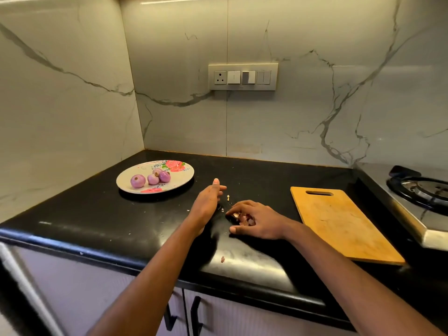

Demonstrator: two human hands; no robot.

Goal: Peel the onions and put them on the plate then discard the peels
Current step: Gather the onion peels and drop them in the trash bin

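- The counter is carrying everything; the plate is sitting toward its back left corner, and the cutting board is lying toward its right edge, beside the stove.
- Four peeled onions are resting together on the plate, so the peeling looks finished and the discarding looks like the step in hand.
- The left hand is standing on its edge with fingers straight and holding nothing, just left of the peels and set like a wall to sweep against.
- The right hand is curling over a small heap of peels, gripping them near the middle of the counter.
- Loose scraps are lying just beyond both hands, and one flake is lying toward the front edge, nearer the left arm.
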